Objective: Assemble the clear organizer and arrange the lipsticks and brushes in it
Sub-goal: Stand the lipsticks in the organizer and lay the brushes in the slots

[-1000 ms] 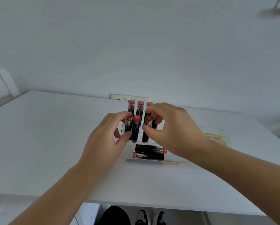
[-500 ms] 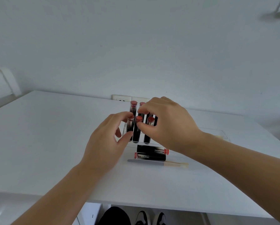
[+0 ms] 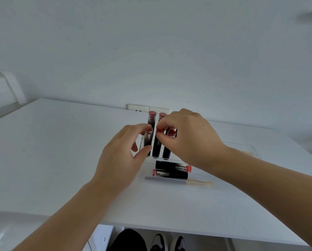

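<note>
Clear organizer [image 3: 142, 142] standing toward the back of the white desk [image 3: 51, 151], upright lipsticks slotted in it in two rows; back row showing two pink caps, the leftmost back lipstick [image 3: 152, 117] tall and plain to see; front row of three. Right hand [image 3: 187, 136] reaching in from the right, thumb and forefinger pinching the cap of the middle front lipstick [image 3: 156, 147]; front right lipstick [image 3: 167, 144] standing just beside it, partly hidden by the fingers. Left hand [image 3: 122, 156] on the organizer's left side, forefinger on top and thumb low down, grasping round the front left lipstick [image 3: 148, 140]. Nearer the desk's front edge, two loose lipsticks lying flat and touching: far one [image 3: 173, 167] with its cap to the right, near one [image 3: 169, 174] with its cap to the left; slim brush [image 3: 178, 181] lying just in front of them. Clear tray [image 3: 245, 147] off to the right behind the right wrist, something pale inside, too blurred to tell. Wall socket [image 3: 138, 108] behind the organizer; shoes [image 3: 167, 241] showing below the desk edge.
</note>
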Demonstrator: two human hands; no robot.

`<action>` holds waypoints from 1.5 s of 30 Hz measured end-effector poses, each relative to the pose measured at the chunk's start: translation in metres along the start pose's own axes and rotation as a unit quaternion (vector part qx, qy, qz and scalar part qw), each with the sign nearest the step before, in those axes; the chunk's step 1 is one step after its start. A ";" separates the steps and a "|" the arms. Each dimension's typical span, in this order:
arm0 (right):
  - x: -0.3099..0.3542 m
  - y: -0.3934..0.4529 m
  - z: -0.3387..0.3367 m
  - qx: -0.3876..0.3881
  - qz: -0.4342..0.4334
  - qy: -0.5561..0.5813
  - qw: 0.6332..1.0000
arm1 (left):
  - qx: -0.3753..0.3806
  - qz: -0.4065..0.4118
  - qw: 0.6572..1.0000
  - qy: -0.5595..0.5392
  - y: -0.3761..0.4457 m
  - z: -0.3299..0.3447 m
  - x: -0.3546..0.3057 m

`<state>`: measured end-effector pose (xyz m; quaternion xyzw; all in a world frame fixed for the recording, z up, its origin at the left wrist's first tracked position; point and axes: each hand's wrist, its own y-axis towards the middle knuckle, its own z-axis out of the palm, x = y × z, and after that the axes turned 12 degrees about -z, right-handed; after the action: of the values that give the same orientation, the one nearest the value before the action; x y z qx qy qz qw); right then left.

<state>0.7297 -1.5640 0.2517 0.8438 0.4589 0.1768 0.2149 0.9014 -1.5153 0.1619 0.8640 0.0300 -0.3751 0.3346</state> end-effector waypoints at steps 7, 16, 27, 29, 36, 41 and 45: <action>0.000 -0.001 0.000 -0.004 0.005 0.001 1.000 | 0.001 -0.005 1.000 0.003 0.000 0.000 -0.001; 0.000 -0.003 0.000 -0.010 -0.008 -0.017 1.000 | 0.002 -0.010 1.000 -0.002 -0.002 -0.001 -0.002; 0.001 -0.002 0.002 -0.002 -0.015 -0.019 1.000 | 0.008 -0.013 1.000 0.011 -0.001 -0.001 -0.001; 0.000 -0.002 0.002 -0.002 -0.018 -0.020 1.000 | 0.011 -0.019 1.000 0.006 -0.001 -0.001 -0.001; -0.001 -0.002 0.002 -0.005 -0.016 -0.013 1.000 | 0.018 -0.030 0.999 -0.001 -0.002 0.000 0.000; -0.001 -0.003 0.002 -0.004 -0.013 -0.009 1.000 | 0.019 -0.034 0.999 -0.003 -0.001 0.000 0.001; -0.002 -0.004 -0.001 -0.008 -0.013 -0.013 1.000 | 0.013 -0.025 1.000 -0.006 -0.001 0.000 0.001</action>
<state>0.7256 -1.5633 0.2504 0.8382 0.4655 0.1671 0.2299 0.9020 -1.5150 0.1602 0.8649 0.0449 -0.3888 0.3143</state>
